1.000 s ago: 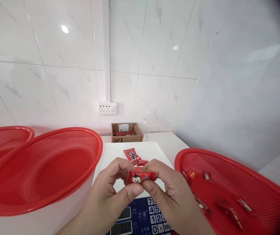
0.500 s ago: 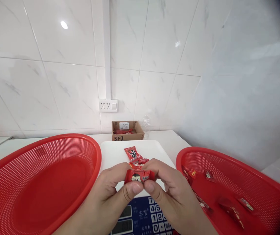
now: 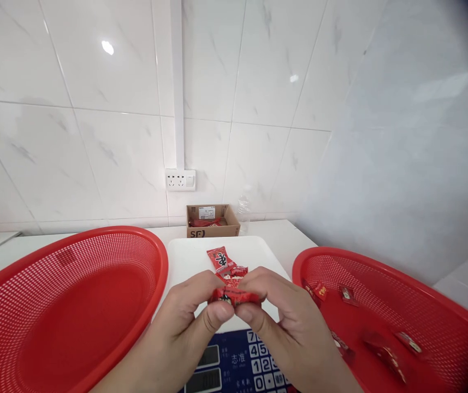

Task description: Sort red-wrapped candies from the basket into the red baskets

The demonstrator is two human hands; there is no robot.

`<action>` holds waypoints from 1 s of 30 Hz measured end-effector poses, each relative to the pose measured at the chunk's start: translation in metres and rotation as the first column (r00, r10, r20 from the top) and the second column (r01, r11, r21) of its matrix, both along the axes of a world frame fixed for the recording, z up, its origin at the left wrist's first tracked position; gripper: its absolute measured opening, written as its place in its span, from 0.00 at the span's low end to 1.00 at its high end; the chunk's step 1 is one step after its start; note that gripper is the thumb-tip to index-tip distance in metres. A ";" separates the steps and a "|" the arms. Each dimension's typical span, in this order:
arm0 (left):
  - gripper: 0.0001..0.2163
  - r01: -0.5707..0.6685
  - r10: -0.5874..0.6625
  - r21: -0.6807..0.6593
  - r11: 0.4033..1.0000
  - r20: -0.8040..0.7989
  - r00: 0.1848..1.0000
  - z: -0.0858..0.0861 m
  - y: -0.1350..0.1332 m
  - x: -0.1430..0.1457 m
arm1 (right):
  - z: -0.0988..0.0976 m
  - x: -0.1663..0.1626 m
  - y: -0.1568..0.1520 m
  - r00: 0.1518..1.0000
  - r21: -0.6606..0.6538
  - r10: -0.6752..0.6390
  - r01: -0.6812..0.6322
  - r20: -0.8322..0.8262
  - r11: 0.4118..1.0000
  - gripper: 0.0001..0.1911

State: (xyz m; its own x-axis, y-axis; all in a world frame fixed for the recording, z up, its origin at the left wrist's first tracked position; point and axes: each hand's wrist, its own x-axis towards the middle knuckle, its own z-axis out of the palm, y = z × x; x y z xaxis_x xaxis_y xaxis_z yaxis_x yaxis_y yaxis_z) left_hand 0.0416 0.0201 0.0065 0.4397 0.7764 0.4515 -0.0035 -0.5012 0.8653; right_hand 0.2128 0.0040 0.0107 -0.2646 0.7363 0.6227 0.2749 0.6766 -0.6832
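Note:
Between the thumbs and fingers of both hands is a small red snack packet (image 3: pixel 236 296), held over the near part of a scale. My left hand (image 3: pixel 190 314) pinches its left end and my right hand (image 3: pixel 277 314) its right end. Behind it, several more red packets (image 3: pixel 220 259) lie on the white scale pan (image 3: pixel 184 256), partly hidden by my fingers. The scale's blue keypad panel (image 3: pixel 237 357) shows below my wrists, with its display (image 3: pixel 204 379) partly covered.
A red plastic basket (image 3: pixel 152 240) stands on the left. On the right, another red basket (image 3: pixel 340 254) holds several red packets (image 3: pixel 347 295). A cardboard box (image 3: pixel 213 232) with red packets and a clear plastic bottle (image 3: pixel 243 210) stand by the tiled wall, under a power socket (image 3: pixel 180 180).
Both hands stay on the packet, which has tilted so that less of its printed front shows. The whole view has shifted slightly.

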 end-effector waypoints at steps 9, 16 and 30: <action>0.16 0.000 0.000 0.013 1.000 -0.006 1.000 -0.001 -0.001 0.000 | 0.000 0.000 0.000 0.996 -0.119 0.027 -0.036 -0.079 0.992 0.06; 0.08 -0.057 0.069 -0.065 0.996 0.194 0.979 -0.003 -0.004 0.000 | 0.003 0.003 -0.002 0.995 -0.237 0.013 -0.036 -0.100 0.971 0.11; 0.03 -0.012 0.128 -0.265 0.964 0.427 0.895 -0.004 0.003 0.004 | -0.005 0.005 0.005 0.991 -0.380 -0.010 -0.042 -0.133 0.924 0.24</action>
